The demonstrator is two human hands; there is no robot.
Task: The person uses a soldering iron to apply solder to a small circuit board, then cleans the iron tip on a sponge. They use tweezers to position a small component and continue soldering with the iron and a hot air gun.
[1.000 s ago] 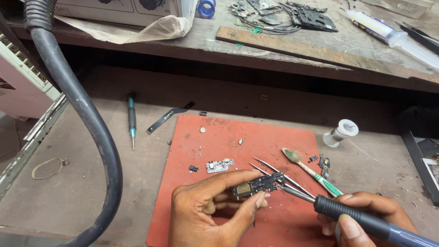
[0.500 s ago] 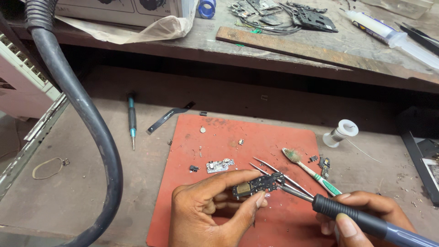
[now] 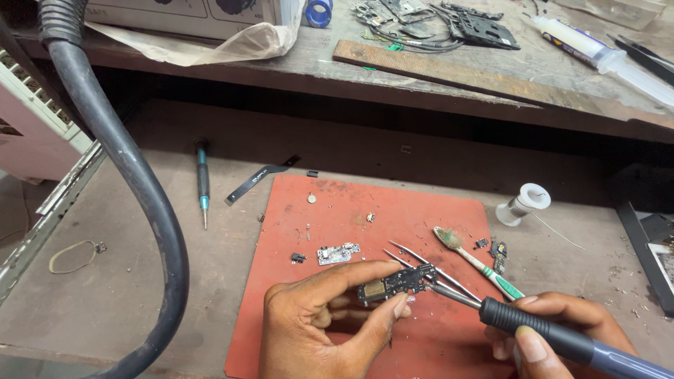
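My left hand (image 3: 319,323) pinches a small dark circuit board (image 3: 393,283) between thumb and fingers, just above the red work mat (image 3: 337,217). My right hand (image 3: 558,330) grips a soldering iron (image 3: 540,330) with a black handle, its metal tip touching the board's right end. Silver tweezers (image 3: 428,265) lie on the mat right behind the board. A second small circuit board (image 3: 337,253) rests on the mat, up and left of my left hand.
A toothbrush (image 3: 477,263) lies at the mat's right edge, a solder spool (image 3: 523,204) beyond it. A screwdriver (image 3: 203,181) and flex strip (image 3: 256,180) lie left. A thick black hose (image 3: 133,182) curves down the left. The rear shelf holds a wooden strip (image 3: 449,74), syringe (image 3: 590,49) and parts.
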